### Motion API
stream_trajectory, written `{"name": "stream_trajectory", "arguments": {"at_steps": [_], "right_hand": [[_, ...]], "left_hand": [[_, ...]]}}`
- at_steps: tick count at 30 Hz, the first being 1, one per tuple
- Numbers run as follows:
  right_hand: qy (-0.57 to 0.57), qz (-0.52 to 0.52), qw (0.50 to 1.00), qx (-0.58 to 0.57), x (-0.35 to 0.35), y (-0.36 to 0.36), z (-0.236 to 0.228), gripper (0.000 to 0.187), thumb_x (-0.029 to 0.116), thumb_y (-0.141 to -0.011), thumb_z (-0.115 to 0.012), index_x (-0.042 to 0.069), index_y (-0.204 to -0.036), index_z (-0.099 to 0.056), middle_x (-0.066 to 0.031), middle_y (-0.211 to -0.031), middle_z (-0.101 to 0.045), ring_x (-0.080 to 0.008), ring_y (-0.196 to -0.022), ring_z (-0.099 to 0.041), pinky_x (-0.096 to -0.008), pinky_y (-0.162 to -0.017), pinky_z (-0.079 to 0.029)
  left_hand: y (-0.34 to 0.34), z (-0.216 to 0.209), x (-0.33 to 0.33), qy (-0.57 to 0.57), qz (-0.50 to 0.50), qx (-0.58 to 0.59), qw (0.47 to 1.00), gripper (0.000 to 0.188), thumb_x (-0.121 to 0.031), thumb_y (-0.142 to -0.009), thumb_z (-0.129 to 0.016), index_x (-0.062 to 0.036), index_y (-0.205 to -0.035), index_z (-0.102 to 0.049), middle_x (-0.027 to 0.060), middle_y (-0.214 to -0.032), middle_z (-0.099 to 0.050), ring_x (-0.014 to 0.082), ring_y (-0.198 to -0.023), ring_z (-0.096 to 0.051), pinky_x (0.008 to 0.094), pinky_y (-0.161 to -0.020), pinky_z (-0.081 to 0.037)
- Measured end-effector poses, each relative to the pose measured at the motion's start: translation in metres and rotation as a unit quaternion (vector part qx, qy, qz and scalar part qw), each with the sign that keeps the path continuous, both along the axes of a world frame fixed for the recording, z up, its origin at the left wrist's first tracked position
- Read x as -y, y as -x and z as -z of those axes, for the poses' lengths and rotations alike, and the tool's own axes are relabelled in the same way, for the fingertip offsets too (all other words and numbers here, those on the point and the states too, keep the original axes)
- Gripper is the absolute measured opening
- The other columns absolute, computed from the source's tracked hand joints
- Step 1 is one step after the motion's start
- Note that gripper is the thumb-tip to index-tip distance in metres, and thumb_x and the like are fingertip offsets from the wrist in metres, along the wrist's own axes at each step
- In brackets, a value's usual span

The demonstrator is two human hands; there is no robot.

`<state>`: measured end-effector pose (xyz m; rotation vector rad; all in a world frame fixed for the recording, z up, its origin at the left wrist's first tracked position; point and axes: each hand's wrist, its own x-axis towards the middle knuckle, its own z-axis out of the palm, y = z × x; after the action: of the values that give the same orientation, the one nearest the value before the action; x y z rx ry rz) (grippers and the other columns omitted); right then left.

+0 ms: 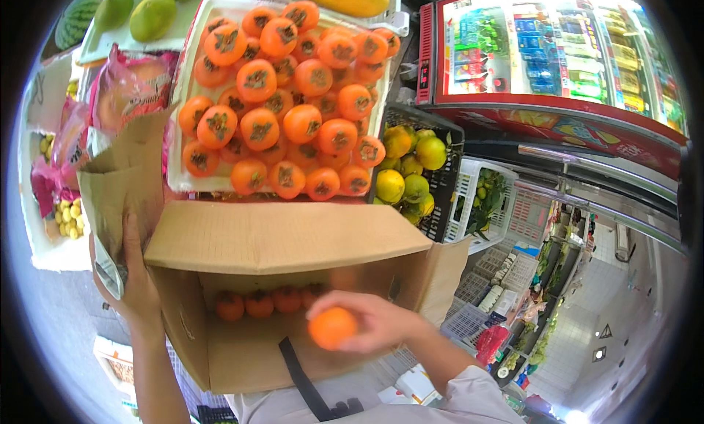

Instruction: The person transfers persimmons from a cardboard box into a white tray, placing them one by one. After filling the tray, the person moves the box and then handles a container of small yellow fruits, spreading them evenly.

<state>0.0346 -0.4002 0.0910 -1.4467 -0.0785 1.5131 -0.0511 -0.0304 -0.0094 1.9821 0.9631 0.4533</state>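
Note:
An orange persimmon (332, 329) is in my right hand (378, 321), closed around it over the inside of an open cardboard box (249, 358). Along the box's far inner wall sits a row of several persimmons (258, 304). My left hand (136, 277) grips the raised left flap (125, 197) of the box, thumb on the near face; its other fingers are mostly hidden. Beyond the box, a white foam tray (183, 183) is heaped with persimmons, their leafy tops facing up.
Green-yellow citrus fruit (411, 175) fills a black crate (440, 211) on the right. Behind it glows a drinks fridge (543, 50). Pink-wrapped fruit (132, 90) lies at the left, below green mangoes (152, 17). A black strap (297, 373) hangs before the box.

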Motion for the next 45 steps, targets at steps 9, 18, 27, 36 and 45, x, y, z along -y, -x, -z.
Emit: {"name": "stream_trajectory", "arguments": {"at_steps": [9,18,27,36,45], "right_hand": [[0.101,0.199,0.92,0.321,-0.005,-0.217,-0.007,0.049,0.026,-0.097,-0.08,0.006,-0.135,-0.055,-0.0095,-0.12,-0.066,-0.0183,-0.108,-0.068,-0.0347,-0.09,-0.06],[0.097,-0.145,0.718,0.674,-0.115,-0.237,0.076,0.067,0.023,-0.082,-0.085,0.007,-0.142,-0.059,-0.0213,-0.136,-0.066,-0.0421,-0.132,-0.061,-0.0494,-0.113,-0.052],[0.167,-0.252,0.636,0.71,-0.141,-0.24,0.127,0.081,0.019,-0.078,-0.085,0.002,-0.151,-0.054,-0.0188,-0.142,-0.06,-0.0384,-0.132,-0.057,-0.0481,-0.117,-0.049],[0.087,-0.145,0.638,0.751,-0.123,-0.229,0.104,0.07,0.024,-0.085,-0.091,0.008,-0.147,-0.063,-0.0162,-0.136,-0.066,-0.0386,-0.127,-0.062,-0.0478,-0.114,-0.051],[0.1,-0.206,0.81,0.54,-0.018,0.016,0.025,0.049,0.028,-0.099,-0.08,0.0,-0.137,-0.066,-0.0225,-0.093,-0.074,-0.0345,-0.077,-0.074,-0.0428,-0.073,-0.06]], "left_hand": [[-0.007,-0.004,0.002,0.076,-0.013,0.04,0.996,0.033,-0.009,-0.11,-0.071,0.0062,-0.138,-0.065,0.0135,-0.129,-0.074,0.0227,-0.115,-0.069,0.0381,-0.103,-0.056],[-0.014,-0.021,0.008,0.076,-0.032,0.012,0.997,0.034,-0.011,-0.108,-0.074,0.0064,-0.137,-0.067,0.014,-0.127,-0.075,0.0221,-0.114,-0.07,0.0376,-0.103,-0.055],[-0.018,-0.022,0.011,0.077,-0.029,0.049,0.995,0.021,-0.006,-0.105,-0.075,0.0034,-0.123,-0.068,0.0108,-0.109,-0.073,0.0207,-0.1,-0.069,0.0363,-0.091,-0.054],[-0.003,-0.013,0.004,0.04,0.041,0.013,0.998,0.032,-0.002,-0.107,-0.07,0.0029,-0.138,-0.072,0.0158,-0.137,-0.071,0.0253,-0.131,-0.066,0.0415,-0.111,-0.053],[-0.008,-0.009,-0.011,-0.154,0.107,0.022,0.982,0.031,-0.005,-0.107,-0.071,-0.0059,-0.138,-0.078,0.0134,-0.142,-0.071,0.0269,-0.128,-0.068,0.0388,-0.112,-0.051]]}}
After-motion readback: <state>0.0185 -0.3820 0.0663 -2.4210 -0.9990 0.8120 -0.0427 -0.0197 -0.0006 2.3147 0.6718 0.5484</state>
